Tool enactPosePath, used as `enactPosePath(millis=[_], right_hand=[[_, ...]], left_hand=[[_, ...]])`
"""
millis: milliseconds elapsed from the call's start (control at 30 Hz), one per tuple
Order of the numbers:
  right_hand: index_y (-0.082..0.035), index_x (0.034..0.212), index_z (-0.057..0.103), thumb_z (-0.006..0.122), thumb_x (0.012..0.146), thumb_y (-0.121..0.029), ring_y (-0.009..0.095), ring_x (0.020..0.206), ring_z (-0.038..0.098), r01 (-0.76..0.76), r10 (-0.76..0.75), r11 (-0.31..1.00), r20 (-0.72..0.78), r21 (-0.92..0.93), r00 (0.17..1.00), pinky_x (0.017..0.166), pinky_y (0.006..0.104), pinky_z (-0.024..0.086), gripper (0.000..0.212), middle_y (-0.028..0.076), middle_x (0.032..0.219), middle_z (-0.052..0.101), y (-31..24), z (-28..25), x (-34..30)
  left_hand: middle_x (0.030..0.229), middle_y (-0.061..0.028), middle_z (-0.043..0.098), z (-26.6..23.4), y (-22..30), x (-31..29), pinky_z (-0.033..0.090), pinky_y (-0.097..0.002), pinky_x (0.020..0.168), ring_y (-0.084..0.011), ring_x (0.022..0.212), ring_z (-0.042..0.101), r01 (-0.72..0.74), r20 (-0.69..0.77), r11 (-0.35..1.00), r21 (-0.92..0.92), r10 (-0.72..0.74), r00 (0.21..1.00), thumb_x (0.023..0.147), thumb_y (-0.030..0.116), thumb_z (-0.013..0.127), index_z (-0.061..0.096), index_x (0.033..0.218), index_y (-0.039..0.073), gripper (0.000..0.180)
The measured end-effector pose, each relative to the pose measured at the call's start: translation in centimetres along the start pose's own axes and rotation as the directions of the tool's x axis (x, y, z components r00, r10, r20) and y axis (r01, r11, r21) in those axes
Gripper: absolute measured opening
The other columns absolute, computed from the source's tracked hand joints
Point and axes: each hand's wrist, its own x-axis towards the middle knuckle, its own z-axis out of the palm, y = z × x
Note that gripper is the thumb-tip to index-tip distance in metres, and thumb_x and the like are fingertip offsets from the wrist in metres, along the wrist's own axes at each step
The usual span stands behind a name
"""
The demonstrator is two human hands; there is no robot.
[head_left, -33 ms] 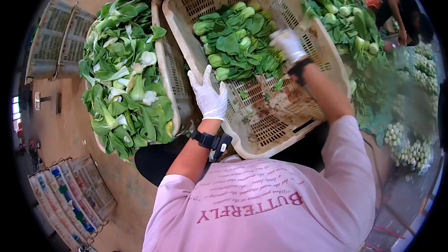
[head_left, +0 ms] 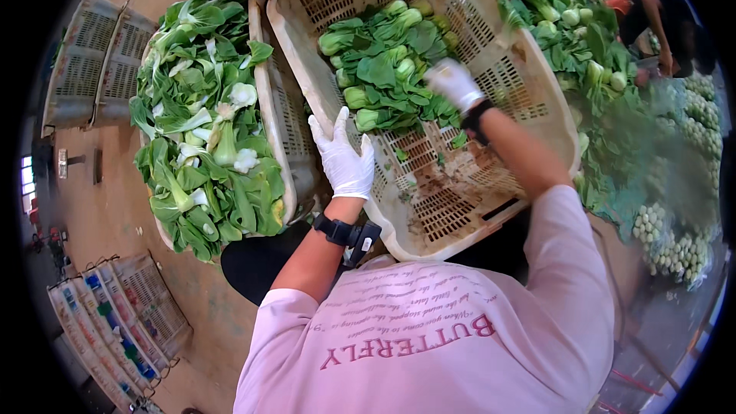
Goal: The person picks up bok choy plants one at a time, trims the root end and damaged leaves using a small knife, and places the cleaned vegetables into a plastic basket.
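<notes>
A beige slatted plastic crate tilts in front of me, with green bok choy heaped in its far left part and loose leaf scraps on its bare floor. My left hand, in a white glove, rests at the crate's left rim with fingers spread and nothing held. Over the right side of the bok choy is my right hand, also gloved in white. Motion smears its fingers, so I cannot make out whether it holds anything.
Left of me a second crate is piled with loose bok choy leaves. More bok choy lies beyond the right rim, near bagged pale-stemmed vegetables. A person in black bends at far right. Stacked crates stand at left.
My right hand has shifted left, from the crate's right side toward the bok choy. My left hand stays at the rim.
</notes>
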Motion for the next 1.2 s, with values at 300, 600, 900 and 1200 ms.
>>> enactPosePath(millis=[300,600,900,1200], right_hand=[[-0.011,0.107,0.057,0.067,0.079,-0.026,0.031,0.099,0.060,0.268,-0.190,0.671,0.189,-0.691,0.963,0.080,0.0439,0.048,0.033,0.013,0.096,0.064,8.6,18.5,2.4],[-0.010,0.092,0.062,0.063,0.079,-0.024,0.035,0.083,0.065,0.161,-0.170,0.685,0.059,-0.711,0.984,0.073,0.0461,0.052,0.020,0.017,0.089,0.067,5.5,18.1,1.2],[0.003,0.101,0.059,0.077,0.076,-0.035,0.029,0.079,0.062,-0.571,0.670,0.741,-0.448,0.353,0.592,0.072,0.0386,0.048,0.049,0.017,0.089,0.065,15.1,22.5,-4.2],[0.004,0.104,0.054,0.081,0.071,-0.016,0.029,0.083,0.059,-0.239,0.717,0.673,-0.538,0.700,0.443,0.078,0.0375,0.047,0.047,0.015,0.095,0.064,14.5,22.7,3.7]], left_hand=[[0.149,-0.0312,0.011,-0.5,0.4,0.3,0.027,-0.0407,0.110,-0.0436,0.136,0.026,0.009,0.033,1.000,-0.025,-0.008,0.999,0.077,0.007,0.066,0.057,0.124,0.008,0.048],[0.149,-0.0283,0.015,0.1,0.0,0.5,0.023,-0.0424,0.113,-0.0426,0.138,0.024,-0.037,0.015,0.998,0.051,0.037,0.999,0.077,0.010,0.069,0.061,0.113,0.008,0.037],[0.150,-0.0302,0.013,0.0,-0.4,0.0,0.029,-0.0439,0.109,-0.0454,0.136,0.027,0.019,0.032,0.997,0.070,-0.021,0.999,0.078,0.013,0.068,0.061,0.111,0.004,0.035],[0.148,-0.0339,0.014,0.1,0.2,0.6,0.030,-0.0455,0.108,-0.0492,0.134,0.027,-0.067,0.012,0.994,0.089,0.066,0.998,0.077,0.012,0.068,0.062,0.106,0.006,0.031]])
